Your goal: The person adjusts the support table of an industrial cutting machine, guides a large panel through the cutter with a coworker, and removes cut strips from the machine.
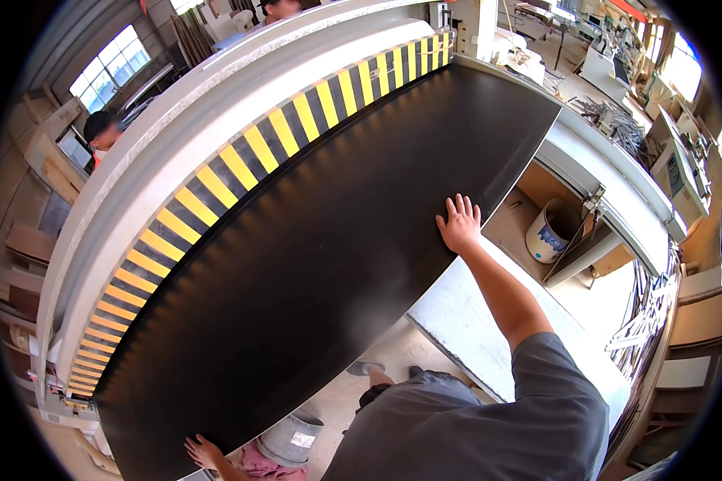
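Note:
A large black panel with a smooth, slightly shiny face stretches before me from lower left to upper right. Along its far side runs a machine beam with a yellow and black striped strip, which the panel's far edge meets. My right hand lies flat on the panel close to its near edge, fingers spread. At the lower left, my left hand rests on the panel near the same edge with its fingers apart. Neither hand grips anything.
Below the panel's near edge stand a grey bucket and a pink cloth. A white table is beside my right arm. Further right are a white and blue bucket and a metal frame. Two people are behind the machine.

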{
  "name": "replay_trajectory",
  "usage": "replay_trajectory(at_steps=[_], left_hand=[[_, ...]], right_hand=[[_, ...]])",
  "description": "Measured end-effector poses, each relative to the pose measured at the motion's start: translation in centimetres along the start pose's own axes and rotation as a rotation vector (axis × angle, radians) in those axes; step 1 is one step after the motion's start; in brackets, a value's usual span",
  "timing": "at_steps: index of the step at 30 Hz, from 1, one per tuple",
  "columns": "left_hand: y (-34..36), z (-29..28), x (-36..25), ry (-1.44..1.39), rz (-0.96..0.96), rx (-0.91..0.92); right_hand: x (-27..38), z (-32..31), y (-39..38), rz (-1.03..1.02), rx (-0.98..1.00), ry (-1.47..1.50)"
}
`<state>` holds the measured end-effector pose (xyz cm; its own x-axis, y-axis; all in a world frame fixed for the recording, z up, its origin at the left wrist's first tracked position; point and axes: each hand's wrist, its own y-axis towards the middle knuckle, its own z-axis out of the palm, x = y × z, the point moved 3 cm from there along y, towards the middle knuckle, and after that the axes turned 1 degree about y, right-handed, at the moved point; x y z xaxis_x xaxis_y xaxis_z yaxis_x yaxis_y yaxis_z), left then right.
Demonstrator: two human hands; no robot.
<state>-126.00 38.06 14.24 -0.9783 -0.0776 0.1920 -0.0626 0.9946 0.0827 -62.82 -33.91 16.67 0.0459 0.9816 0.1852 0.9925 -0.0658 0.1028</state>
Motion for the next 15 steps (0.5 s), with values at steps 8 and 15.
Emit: replay_trajectory(at_steps=[8, 15], left_hand=[[1.3, 1.1, -2.8, -0.038, 0.011, 0.015], [4.0, 2.6, -5.6, -0.010, -0.004, 0.074]], right_hand=[[1.3, 2.0, 2.6, -0.005, 0.035, -0.033], [3.7, 3.7, 5.0, -0.012, 0.073, -0.043]])
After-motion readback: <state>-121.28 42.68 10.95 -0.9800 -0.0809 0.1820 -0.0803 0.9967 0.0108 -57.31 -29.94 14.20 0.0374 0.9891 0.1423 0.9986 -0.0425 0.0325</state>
